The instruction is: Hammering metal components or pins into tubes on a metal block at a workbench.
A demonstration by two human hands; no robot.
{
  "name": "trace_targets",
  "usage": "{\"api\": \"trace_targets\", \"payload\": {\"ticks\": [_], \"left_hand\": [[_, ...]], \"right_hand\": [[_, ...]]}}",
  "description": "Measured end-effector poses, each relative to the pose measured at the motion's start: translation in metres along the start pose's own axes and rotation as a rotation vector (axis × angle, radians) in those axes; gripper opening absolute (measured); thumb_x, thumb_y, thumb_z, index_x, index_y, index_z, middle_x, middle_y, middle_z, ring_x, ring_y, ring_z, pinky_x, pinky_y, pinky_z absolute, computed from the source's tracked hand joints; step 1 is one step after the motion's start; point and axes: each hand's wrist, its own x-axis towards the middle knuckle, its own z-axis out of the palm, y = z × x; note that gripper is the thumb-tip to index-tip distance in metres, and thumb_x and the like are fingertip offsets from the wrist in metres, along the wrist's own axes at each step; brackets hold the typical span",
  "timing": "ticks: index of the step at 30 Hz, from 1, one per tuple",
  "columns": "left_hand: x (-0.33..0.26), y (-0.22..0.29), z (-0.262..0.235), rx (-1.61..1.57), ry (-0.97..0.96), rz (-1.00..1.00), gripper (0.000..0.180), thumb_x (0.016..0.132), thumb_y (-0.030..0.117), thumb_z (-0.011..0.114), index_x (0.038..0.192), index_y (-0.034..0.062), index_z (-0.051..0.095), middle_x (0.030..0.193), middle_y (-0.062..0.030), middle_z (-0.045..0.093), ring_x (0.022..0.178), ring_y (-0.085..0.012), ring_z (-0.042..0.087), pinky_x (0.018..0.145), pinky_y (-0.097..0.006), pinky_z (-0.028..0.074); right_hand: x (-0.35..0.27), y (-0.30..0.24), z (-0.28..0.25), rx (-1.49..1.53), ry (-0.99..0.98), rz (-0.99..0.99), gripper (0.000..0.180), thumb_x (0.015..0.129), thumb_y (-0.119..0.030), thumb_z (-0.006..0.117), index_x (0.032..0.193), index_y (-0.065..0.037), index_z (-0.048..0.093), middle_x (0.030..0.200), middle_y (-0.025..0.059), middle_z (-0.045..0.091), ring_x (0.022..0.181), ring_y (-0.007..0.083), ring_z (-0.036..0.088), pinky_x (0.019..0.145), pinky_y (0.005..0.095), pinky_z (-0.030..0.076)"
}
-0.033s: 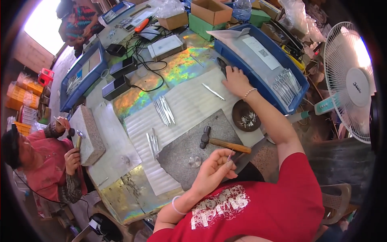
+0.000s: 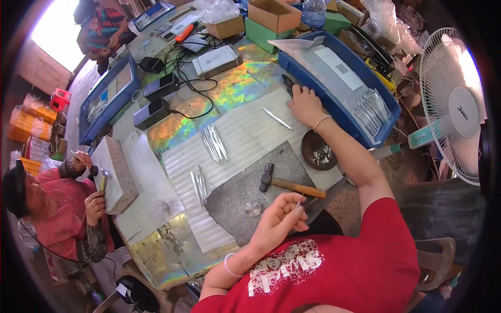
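Pinched between thumb and fingertips of the left hand (image 2: 279, 218) is a thin metal pin (image 2: 300, 200), held just above the near edge of the grey stone slab (image 2: 245, 182). From my remote seat I see that forearm rising from 6 o'clock, wrist bent inward, a pale band around it. On the slab lie a small round metal disc (image 2: 253, 208) and, at 1 o'clock of the hand, a wooden-handled hammer (image 2: 284, 182). Beyond the slab, a ribbed white sheet (image 2: 245, 138) covers the bench, carrying bundles of silver strips (image 2: 213, 142) and one loose strip (image 2: 276, 118). At 2 o'clock a dark bowl (image 2: 318, 150) holds small metal pieces. The right hand (image 2: 305, 104) stretches far out toward 12 o'clock, fingers curled onto a dark object against the blue tray (image 2: 339, 83); I cannot tell how tightly it grips. Farther off sit cardboard boxes (image 2: 271, 13), black cables and a white fan (image 2: 454, 104) at 3 o'clock.
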Motion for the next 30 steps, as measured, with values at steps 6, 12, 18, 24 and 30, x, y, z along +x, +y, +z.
{"api": "trace_targets", "payload": {"ticks": [6, 12, 18, 24, 30], "left_hand": [[0.005, -0.004, 0.002, 0.022, -0.056, -0.015, 0.017, 0.095, 0.016, 0.048, 0.104, 0.0007, 0.048, 0.079, -0.0061, 0.058, 0.066, -0.0126, 0.061, 0.06, -0.023, 0.051], [0.005, -0.008, 0.002, -0.033, -0.017, -0.012, 0.017, 0.095, 0.017, 0.049, 0.102, 0.0011, 0.049, 0.077, -0.0054, 0.058, 0.062, -0.0115, 0.06, 0.057, -0.021, 0.05], [0.004, -0.011, 0.016, -0.053, -0.031, 0.014, 0.017, 0.094, 0.017, 0.049, 0.103, 0.0018, 0.049, 0.076, -0.0053, 0.059, 0.061, -0.0111, 0.059, 0.055, -0.02, 0.048], [0.007, -0.009, 0.017, -0.062, 0.029, 0.072, 0.022, 0.095, 0.017, 0.048, 0.112, 0.0022, 0.047, 0.076, -0.004, 0.057, 0.06, -0.0092, 0.057, 0.054, -0.019, 0.047], [0.024, -0.001, 0.018, -0.103, -0.012, 0.089, 0.023, 0.095, 0.019, 0.049, 0.111, 0.0022, 0.047, 0.075, -0.0026, 0.056, 0.059, -0.0083, 0.056, 0.055, -0.02, 0.048]], "right_hand": [[0.007, 0.015, -0.005, 0.134, 0.069, -0.074, 0.023, 0.075, -0.02, 0.061, 0.079, 0.002, 0.059, 0.084, 0.0219, 0.06, 0.082, 0.0336, 0.06, 0.073, 0.0438, 0.049], [-0.015, 0.042, -0.047, 1.903, -0.44, 0.388, 0.03, 0.083, -0.029, 0.058, 0.078, -0.001, 0.064, 0.08, 0.0104, 0.062, 0.059, 0.0193, 0.059, 0.058, 0.0289, 0.05], [-0.044, 0.055, -0.039, 2.029, -0.566, 0.235, 0.019, 0.082, -0.02, 0.058, 0.09, -0.003, 0.059, 0.093, 0.0116, 0.062, 0.083, 0.0218, 0.061, 0.066, 0.0337, 0.052], [-0.123, 0.041, -0.082, 2.175, -0.562, -0.072, 0.017, 0.082, -0.018, 0.057, 0.094, -0.006, 0.056, 0.121, 0.0156, 0.051, 0.113, 0.0246, 0.051, 0.088, 0.0435, 0.046], [-0.195, 0.045, -0.081, 2.141, -0.67, -0.132, 0.034, 0.069, -0.03, 0.068, 0.084, 0.0, 0.06, 0.125, 0.0224, 0.045, 0.107, 0.031, 0.054, 0.091, 0.0444, 0.045]]}}
